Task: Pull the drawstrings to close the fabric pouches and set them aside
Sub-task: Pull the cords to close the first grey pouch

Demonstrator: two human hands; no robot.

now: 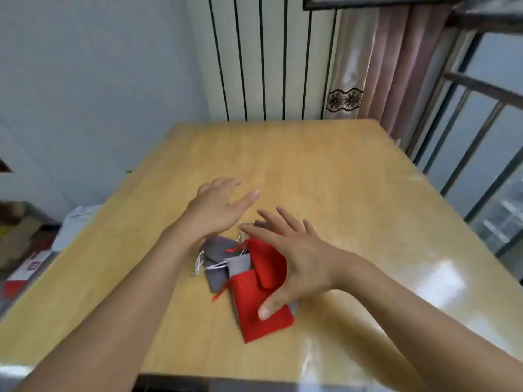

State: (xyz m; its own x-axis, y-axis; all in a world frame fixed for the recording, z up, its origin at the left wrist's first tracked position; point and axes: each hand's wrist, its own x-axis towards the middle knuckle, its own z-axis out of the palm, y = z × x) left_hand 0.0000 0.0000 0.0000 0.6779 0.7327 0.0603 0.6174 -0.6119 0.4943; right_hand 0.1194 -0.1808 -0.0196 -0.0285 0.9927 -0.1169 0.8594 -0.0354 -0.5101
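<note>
A small heap of fabric pouches lies in the middle of the wooden table (353, 176). Two red pouches (254, 315) lie on top, with red drawstrings. Grey pouches (216, 250) with white drawstrings lie under and left of them. My right hand (294, 258) hovers over the heap with fingers spread; its thumb rests on the lower red pouch. My left hand (218, 207) is held open just beyond the heap, palm turned right, holding nothing. Part of the heap is hidden under my right hand.
A striped wall panel and a pink curtain (390, 66) stand behind the table. A window with dark bars (475, 131) is at the right. Boxes and a white bag (73, 224) sit on the floor at the left.
</note>
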